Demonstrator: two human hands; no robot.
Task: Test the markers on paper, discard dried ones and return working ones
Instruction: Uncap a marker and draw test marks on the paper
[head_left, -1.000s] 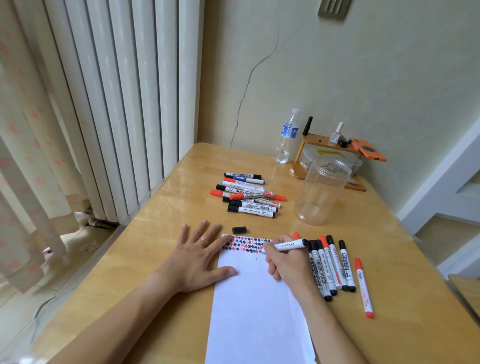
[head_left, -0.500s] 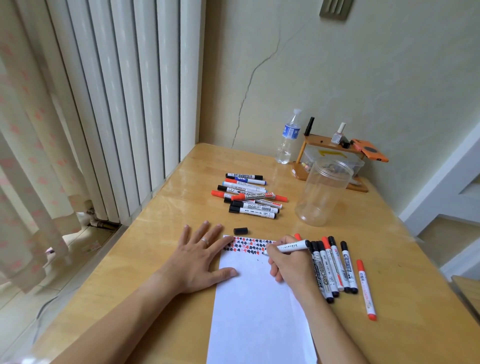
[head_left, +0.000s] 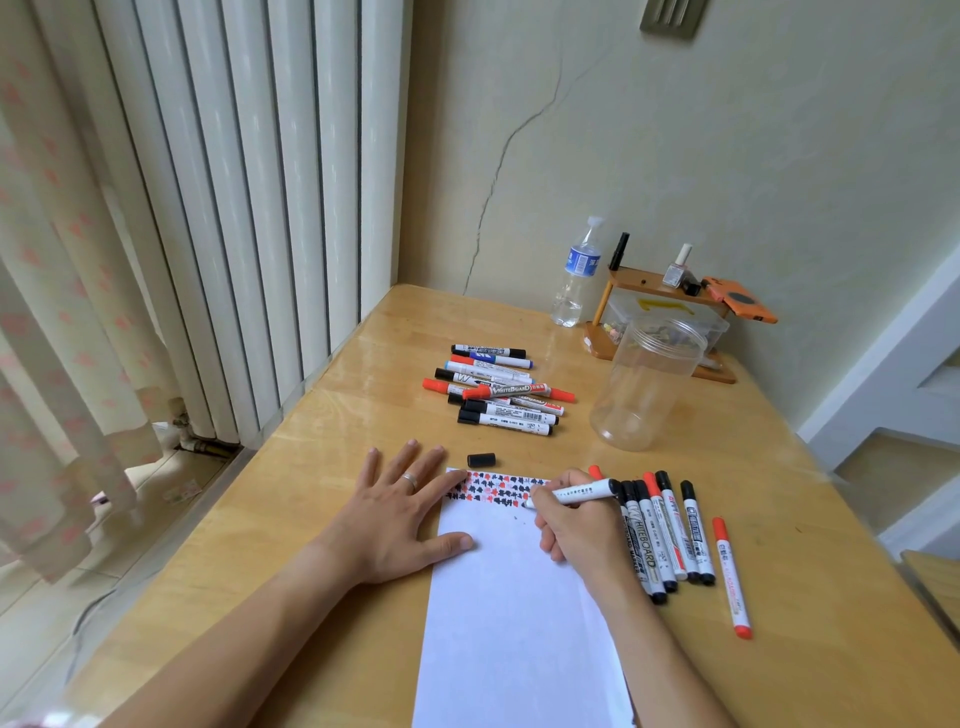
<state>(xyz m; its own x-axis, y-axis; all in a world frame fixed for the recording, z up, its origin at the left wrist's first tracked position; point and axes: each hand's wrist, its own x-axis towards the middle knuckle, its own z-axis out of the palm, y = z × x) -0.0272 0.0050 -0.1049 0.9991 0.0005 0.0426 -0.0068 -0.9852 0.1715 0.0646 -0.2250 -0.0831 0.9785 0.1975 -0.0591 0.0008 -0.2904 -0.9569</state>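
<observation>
The grip of the right hand (head_left: 576, 525) is closed round an uncapped marker (head_left: 579, 491) in a writing hold, tip down on the paper (head_left: 519, 597) just below a band of red and black test marks (head_left: 501, 488). The left hand (head_left: 400, 514) lies flat with fingers spread, pressing the sheet's left edge to the counter (head_left: 322, 519). The black cap (head_left: 481, 460) lies loose beyond the paper. Progress appears to be roughly midway — a row of markers (head_left: 670, 535) lies just right of the writing hand, and a further pile (head_left: 498, 389) lies farther back; which group is tested cannot be told. The clear jar (head_left: 647, 384) stands empty, so returns seem outstanding. A water bottle (head_left: 579, 273) and a small wooden shelf (head_left: 670, 312) stand by the wall — neither obstructs the work.
</observation>
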